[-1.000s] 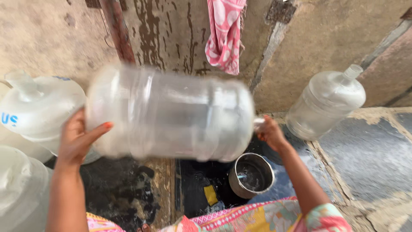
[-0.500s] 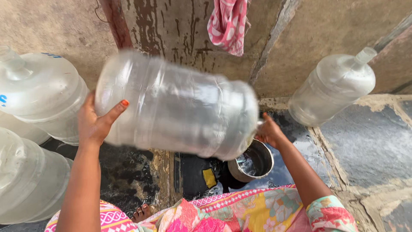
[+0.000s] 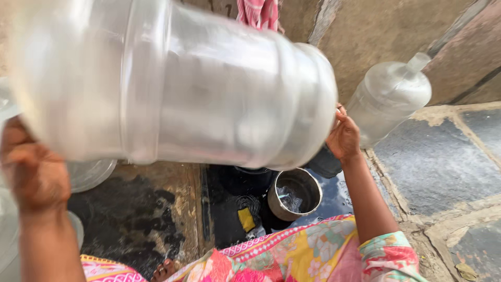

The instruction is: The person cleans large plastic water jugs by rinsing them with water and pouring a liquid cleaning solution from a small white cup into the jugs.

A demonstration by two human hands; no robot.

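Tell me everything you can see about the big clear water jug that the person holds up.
The big water jug is clear, slightly cloudy plastic with moulded ridges round its body. It lies on its side in the air, close to the camera, and fills most of the picture; it is blurred. The left hand supports its wide end from below, and the right hand touches the other end. Its neck and cap are hidden. Whether it holds water cannot be told.

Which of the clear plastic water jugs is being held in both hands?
The large clear plastic jug lying sideways across the top, left hand and right hand at its ends. The smaller clear jug leans untouched against the wall.
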